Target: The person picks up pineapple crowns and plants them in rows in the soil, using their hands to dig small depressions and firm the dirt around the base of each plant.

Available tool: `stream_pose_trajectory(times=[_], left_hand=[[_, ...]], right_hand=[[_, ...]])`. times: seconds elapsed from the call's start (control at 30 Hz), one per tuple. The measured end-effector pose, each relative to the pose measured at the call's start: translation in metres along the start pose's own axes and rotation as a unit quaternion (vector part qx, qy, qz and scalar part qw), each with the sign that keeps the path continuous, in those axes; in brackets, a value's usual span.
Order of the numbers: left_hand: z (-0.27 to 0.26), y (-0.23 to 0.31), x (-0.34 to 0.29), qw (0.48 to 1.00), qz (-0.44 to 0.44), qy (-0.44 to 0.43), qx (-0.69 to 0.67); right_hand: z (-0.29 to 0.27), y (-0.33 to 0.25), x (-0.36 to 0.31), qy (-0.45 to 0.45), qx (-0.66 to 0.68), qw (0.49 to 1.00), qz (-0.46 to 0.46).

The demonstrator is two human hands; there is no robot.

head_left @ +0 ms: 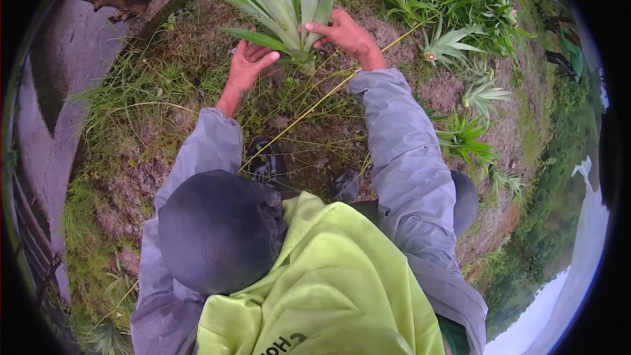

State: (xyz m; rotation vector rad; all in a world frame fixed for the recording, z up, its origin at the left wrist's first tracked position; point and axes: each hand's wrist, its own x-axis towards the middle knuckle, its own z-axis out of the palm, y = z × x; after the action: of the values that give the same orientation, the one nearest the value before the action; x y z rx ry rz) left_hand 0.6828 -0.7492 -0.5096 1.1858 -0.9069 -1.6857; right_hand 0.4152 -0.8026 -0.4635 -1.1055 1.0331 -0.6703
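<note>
The right hand (350,34) pinches a low leaf (324,12) with thumb and fingers; the left hand (244,69) has its fingers spread. Between them is the pineapple plant (289,13), over grassy ground (177,85) near the path's (92,43) edge. Best to hold it low and gently, so leaves don't snap. Its top tips are cut off; I can't tell if its bottom touches down.

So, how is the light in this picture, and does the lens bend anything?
Head view: soft light, no hard shadow across the big plant; head view: the pavement curves along the left edge, and a pale patch at lower right is brightest.
</note>
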Motion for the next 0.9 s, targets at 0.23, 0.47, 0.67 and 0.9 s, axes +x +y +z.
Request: stream_pose_trajectory(times=[0.23, 0.47, 0.67, 0.9], left_hand=[[0.018, 0.018, 0.002, 0.999, 0.003, -0.008, -0.044], [0.006, 0.021, 0.004, 0.997, 0.04, 0.062, -0.018], [-0.014, 0.025, 0.012, 0.994, 0.066, 0.079, 0.023], [-0.014, 0.02, 0.017, 0.984, 0.118, 0.119, 0.067]], right_hand=[[0.033, -0.023, 0.002, -0.058, -0.025, 0.997, -0.037], [0.069, -0.039, 0.008, -0.06, -0.14, 0.987, -0.056], [0.069, -0.039, 0.005, -0.024, -0.075, 0.995, -0.069], [0.042, 0.047, 0.008, 0.169, -0.205, 0.962, 0.065]])
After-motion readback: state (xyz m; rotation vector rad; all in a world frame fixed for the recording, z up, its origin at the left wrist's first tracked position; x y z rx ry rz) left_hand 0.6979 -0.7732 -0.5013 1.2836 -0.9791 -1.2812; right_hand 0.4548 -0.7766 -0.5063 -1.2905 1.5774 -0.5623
